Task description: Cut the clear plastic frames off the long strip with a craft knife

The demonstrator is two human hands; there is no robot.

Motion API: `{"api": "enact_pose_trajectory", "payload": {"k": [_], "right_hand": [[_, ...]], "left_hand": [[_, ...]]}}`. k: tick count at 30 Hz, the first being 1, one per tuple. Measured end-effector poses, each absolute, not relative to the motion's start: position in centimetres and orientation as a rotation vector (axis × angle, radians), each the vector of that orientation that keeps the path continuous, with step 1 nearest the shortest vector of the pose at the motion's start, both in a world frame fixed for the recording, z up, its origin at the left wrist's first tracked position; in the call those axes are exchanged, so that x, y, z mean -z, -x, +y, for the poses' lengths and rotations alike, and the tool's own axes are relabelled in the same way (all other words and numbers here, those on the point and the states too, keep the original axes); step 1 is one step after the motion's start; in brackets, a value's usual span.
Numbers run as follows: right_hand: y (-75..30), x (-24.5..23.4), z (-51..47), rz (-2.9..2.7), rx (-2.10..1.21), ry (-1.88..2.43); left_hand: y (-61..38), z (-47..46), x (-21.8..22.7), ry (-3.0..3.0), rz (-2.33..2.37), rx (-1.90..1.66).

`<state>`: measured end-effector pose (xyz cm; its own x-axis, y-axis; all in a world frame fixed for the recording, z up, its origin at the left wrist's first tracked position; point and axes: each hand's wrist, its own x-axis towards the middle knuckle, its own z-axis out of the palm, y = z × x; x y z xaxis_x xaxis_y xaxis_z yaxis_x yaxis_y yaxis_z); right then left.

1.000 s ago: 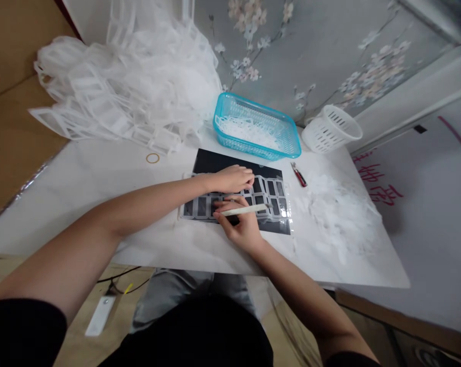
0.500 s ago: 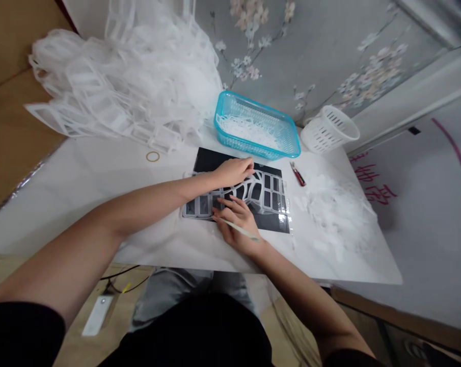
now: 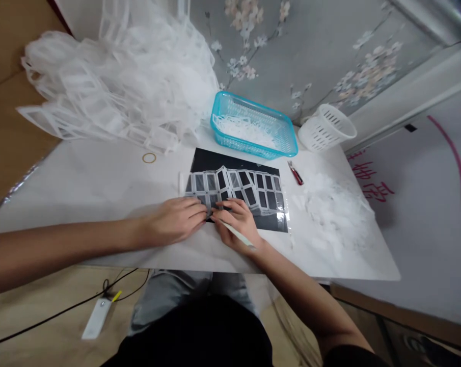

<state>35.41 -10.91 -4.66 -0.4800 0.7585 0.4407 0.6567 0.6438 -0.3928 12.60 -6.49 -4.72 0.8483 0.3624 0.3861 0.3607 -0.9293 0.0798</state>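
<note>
red handwriting (image 3: 373,178) is at the far right on a pale board (image 3: 425,239); its characters are slanted and cannot be read with certainty, and a curved red stroke (image 3: 450,153) lies to their right. the left forearm lies nearly level across the near left of the surface (image 3: 100,183), with the left hand (image 3: 179,220) palm down. the right forearm rises from the near right, with the right hand (image 3: 238,224) close beside the left hand. the left hand's fingers are close together and slightly bent, tips at the near edge of the white frame sheet (image 3: 249,195); whether they pinch it or only rest on it cannot be told. the right hand's fingers are narrowed on a pale stick (image 3: 238,235), which slants back over the hand toward the wrist; the other fingers spread over the sheet. the sheet, a grid of rectangular openings with a raised, uneven middle, lies on a black mat (image 3: 270,223) at the centre of the surface. beyond the mat is a blue basket (image 3: 249,147) containing white pieces (image 3: 245,130); right of the mat are a red-handled cutter (image 3: 297,176) and a heap of white scraps (image 3: 337,219).
</note>
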Motion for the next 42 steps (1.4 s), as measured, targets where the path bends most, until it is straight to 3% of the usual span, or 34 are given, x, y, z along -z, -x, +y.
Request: {"api": "enact_pose_trajectory", "payload": {"k": [5, 11, 20, 24, 33, 42], "right_hand": [[-35.3, 4.5, -10.9, -2.089, -0.422, 1.181], [-34.7, 4.4, -10.9, -1.830, -0.662, 1.307], [-35.3, 4.7, -11.2, -2.263, -0.288, 1.153], [-35.3, 4.5, -11.0, -2.363, -0.177, 1.145], [-35.3, 3.8, -10.2, -1.715, -0.778, 1.356], [-34.7, 4.6, -10.5, -1.731, -0.791, 1.397]], "left_hand": [[-12.0, -7.8, 3.8, -3.335, 0.419, -0.592], [-11.8, -7.9, 2.9, -3.318, 0.396, -0.593], [-11.9, -8.1, 3.8, -3.235, 0.478, -0.404], [-12.1, -7.8, 3.8, -3.192, 0.424, -0.547], [-11.9, -7.9, 3.2, -3.210, 0.437, -0.720], [-11.8, -7.7, 3.7, -3.292, 0.414, -0.711]]}}
